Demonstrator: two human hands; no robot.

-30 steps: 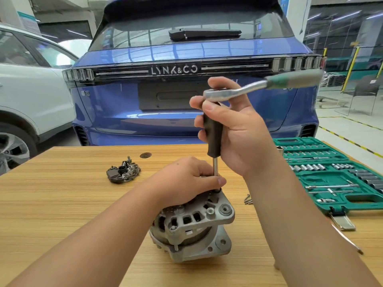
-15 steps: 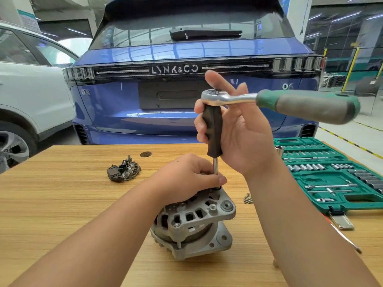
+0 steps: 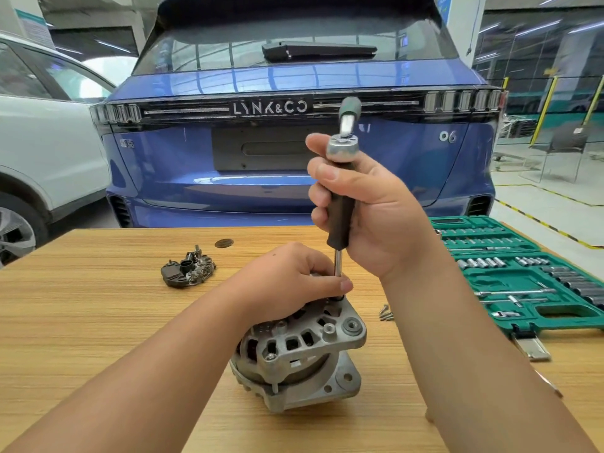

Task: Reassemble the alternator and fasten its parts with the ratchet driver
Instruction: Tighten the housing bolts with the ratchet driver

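The alternator (image 3: 299, 358) sat on the surface (image 3: 98, 322); left hand (image 3: 294, 276) gripped its top, right hand (image 3: 369, 207) clasped the upright ratchet driver (image 3: 340, 220), socket case (image 3: 523, 276) beside, blue car (image 3: 294, 158) behind

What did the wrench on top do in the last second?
The ratchet handle swung round from pointing right to pointing away toward the blue car. The right hand stayed wrapped on the black driver grip, the left hand stayed on the alternator, and the regulator part did not move.
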